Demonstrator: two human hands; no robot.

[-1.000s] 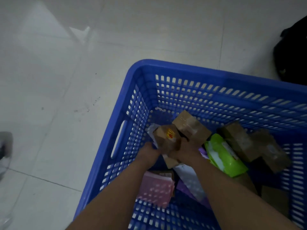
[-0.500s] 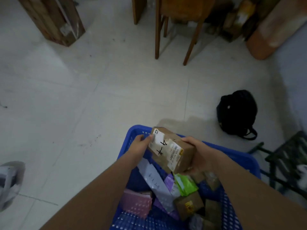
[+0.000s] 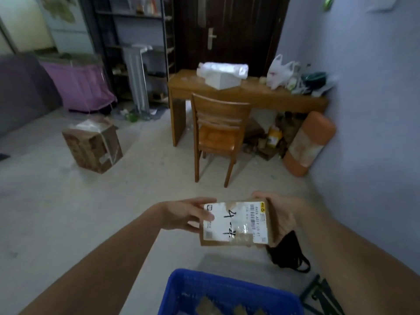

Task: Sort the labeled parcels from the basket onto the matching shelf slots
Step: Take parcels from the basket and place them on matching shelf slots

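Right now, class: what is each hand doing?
Left hand: holds the left end of the parcel.
Right hand: grips the parcel's right end.

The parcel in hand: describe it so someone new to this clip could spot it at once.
Start at the blue basket at the bottom edge and look just above it, in front of the wooden chair. There the left hand and right hand hold a small brown cardboard parcel between them. Its white label bears handwritten "4-4", unlike the large taped box on the floor.

wooden chair (image 3: 218,130) at wooden desk (image 3: 247,96) | cardboard box (image 3: 93,146) on floor | black bag (image 3: 288,253) near wall
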